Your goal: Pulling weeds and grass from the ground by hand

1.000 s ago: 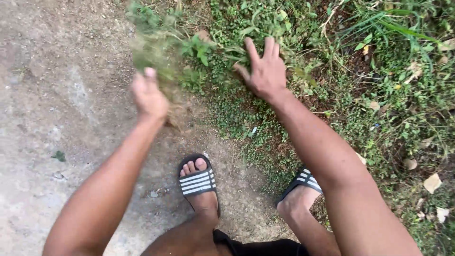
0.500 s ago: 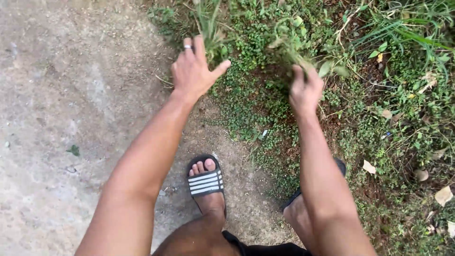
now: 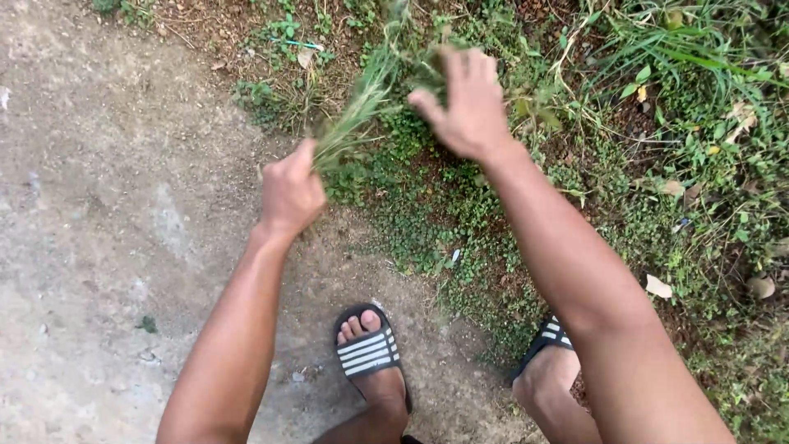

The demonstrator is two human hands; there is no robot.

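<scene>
My left hand (image 3: 289, 193) is clenched around the base of a tuft of long green grass (image 3: 362, 103) that fans up and to the right from the fist. My right hand (image 3: 468, 103) hovers just right of the tuft's tips with fingers spread, blurred by motion, over low green weeds (image 3: 427, 205). Whether it touches the grass I cannot tell. Both arms reach forward from the bottom of the view.
A bare concrete path (image 3: 99, 247) fills the left half. Weeds, tall grass (image 3: 690, 49) and dry leaves (image 3: 657, 286) cover the ground on the right. My feet in black sandals with white stripes (image 3: 367, 352) stand at the path's edge.
My left hand went from open near the grass to clenched on a tuft and pulled back toward me. My right hand let go of its clump and spread its fingers.
</scene>
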